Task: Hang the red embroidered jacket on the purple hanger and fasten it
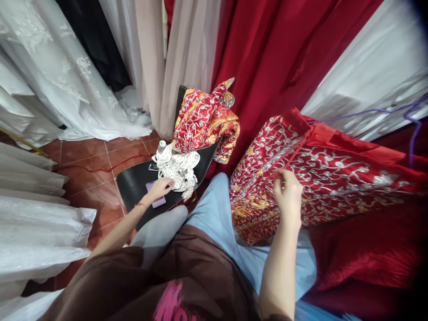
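My left hand (162,188) is over a black chair seat (133,185), its fingers curled together at the edge of a white dotted cloth bag (179,167). What those fingers hold, if anything, is too small to make out. Under that hand lies a purple phone (158,196). My right hand (288,191) is closed in a pinch in front of a red skirt-like garment (344,178) with silver and gold embroidery. Red cords (297,150) hang from its waist toward my fingertips. Whether the fingers grip a cord cannot be seen.
Another red embroidered garment (203,122) drapes over the chair back. A small bottle (162,146) stands by the bag. White gowns (67,80) hang on the left, red drapes (264,67) ahead. A purple cord (414,129) hangs at right; a red cable (96,169) crosses the tiles.
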`<state>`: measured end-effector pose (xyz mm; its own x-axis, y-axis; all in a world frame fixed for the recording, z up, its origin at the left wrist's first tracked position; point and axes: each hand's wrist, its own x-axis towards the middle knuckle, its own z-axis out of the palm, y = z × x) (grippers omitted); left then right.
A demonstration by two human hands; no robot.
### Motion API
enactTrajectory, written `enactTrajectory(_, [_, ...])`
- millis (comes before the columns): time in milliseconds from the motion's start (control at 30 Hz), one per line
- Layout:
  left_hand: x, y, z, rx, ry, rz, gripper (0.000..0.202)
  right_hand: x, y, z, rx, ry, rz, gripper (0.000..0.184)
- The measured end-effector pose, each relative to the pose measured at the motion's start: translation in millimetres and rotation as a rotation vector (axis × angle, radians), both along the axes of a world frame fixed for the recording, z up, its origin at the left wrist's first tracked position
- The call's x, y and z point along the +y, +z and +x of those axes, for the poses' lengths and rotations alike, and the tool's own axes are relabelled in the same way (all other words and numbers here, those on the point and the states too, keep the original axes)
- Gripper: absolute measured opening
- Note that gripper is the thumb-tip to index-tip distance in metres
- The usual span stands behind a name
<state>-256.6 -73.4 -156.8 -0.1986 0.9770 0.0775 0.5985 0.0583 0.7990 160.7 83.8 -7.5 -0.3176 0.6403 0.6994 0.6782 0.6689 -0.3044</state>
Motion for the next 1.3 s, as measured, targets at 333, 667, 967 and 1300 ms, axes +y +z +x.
enactTrajectory(333, [-51.0, -54.5, -50.3, 0.326, 0.346, -0.127, 0.025, -3.6, -1.5, -5.1, -0.018, 0.009, -0.023, 0.027])
enactTrajectory(667, [52.5, 56.1, 98.3, -0.285, -0.092, 0.399, 0.016, -1.7, -6.7, -13.3, 0.125, -0.077, 0.09, 0.018])
enactTrajectory(967, [143.8, 111.0, 265.9, -0.672, -0.391, 0.431, 0.026, -2.4, -1.9, -18.0, 0.183, -0.06, -0.015, 0.019])
enactTrajectory(1300, [167.6, 118.1, 273.7, -0.592, -0.497, 0.474, 0.023, -5.2, 5.3, -9.4, 0.337, 0.023, -0.075, 0.02])
